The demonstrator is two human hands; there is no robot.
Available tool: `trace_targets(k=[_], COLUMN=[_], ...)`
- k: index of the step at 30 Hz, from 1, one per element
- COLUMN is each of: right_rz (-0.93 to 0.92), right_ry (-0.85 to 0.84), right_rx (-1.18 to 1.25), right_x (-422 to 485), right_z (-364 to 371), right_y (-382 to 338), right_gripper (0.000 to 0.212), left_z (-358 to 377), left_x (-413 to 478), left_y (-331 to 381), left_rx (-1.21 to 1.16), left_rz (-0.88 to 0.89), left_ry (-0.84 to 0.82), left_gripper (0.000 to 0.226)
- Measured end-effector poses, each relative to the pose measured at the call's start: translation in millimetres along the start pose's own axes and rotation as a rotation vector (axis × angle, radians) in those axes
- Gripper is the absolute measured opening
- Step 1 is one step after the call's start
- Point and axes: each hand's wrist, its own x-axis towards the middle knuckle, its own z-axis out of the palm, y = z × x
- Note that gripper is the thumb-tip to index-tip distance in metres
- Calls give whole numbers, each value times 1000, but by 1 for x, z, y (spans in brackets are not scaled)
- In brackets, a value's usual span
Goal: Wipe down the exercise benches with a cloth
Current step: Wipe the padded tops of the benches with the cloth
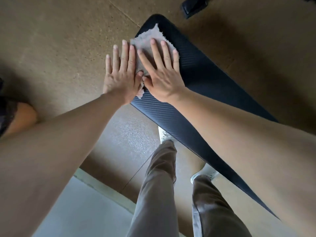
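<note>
Brown speckled floor [59,40], black ribbed bench [205,79] slanting across it, grey cloth [145,43] near its far end, our left hand [121,77] and right hand [162,74] pressed flat on the cloth, fingers straight, left perhaps overhanging the edge.

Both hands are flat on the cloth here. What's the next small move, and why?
Probably slide the cloth back toward the body along the bench: left hand and right hand press it flat near the pad's far end, and the long near stretch lies uncovered.

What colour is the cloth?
The cloth is light greyish beige, shown best in the head view.
</note>
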Motion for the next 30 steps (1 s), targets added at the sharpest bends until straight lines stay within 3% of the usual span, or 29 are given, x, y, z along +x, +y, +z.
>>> trace_targets(k=[11,20,30], right_rz=[-38,69,261], right_ry=[51,62,97], right_rx=[-68,3,70], right_x=[-74,-219,-377], right_z=[40,77,117], right_y=[-22,26,80], right_gripper=[72,71,66], left_z=[21,49,80], left_x=[-51,-121,-208], left_y=[9,105,249], left_rx=[-70,-25,8], left_rz=[-81,125,224], left_ry=[-7,-103,-174], left_gripper=[76,87,88])
